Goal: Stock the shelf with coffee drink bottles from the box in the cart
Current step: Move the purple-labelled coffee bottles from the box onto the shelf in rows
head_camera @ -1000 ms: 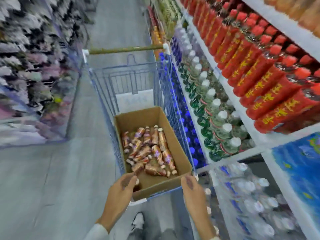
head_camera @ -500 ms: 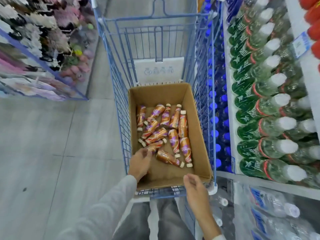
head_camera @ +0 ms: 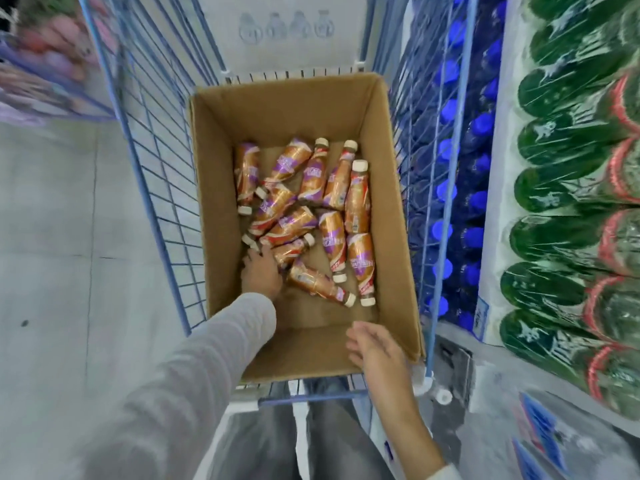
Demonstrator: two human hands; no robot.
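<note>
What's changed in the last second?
The left hand left the near rim of the brown cardboard box and reached down inside onto the orange-and-purple coffee drink bottles; whether it grips one yet is unclear. The right hand stayed over the near rim, fingers relaxed. The bottles and the blue wire cart have not shifted.

Bright, flat store light, source out of shot: no hard shadows, just soft shade low inside the box (head_camera: 214, 168). Sheen on coffee bottles (head_camera: 356, 202) & green bottles (head_camera: 554, 199). Wide-angle bend, cart (head_camera: 152, 188) wires bow at edges. Heavy blur top left & btm right; right hand (head_camera: 377, 348) smeared; centre approx sharp.
</note>
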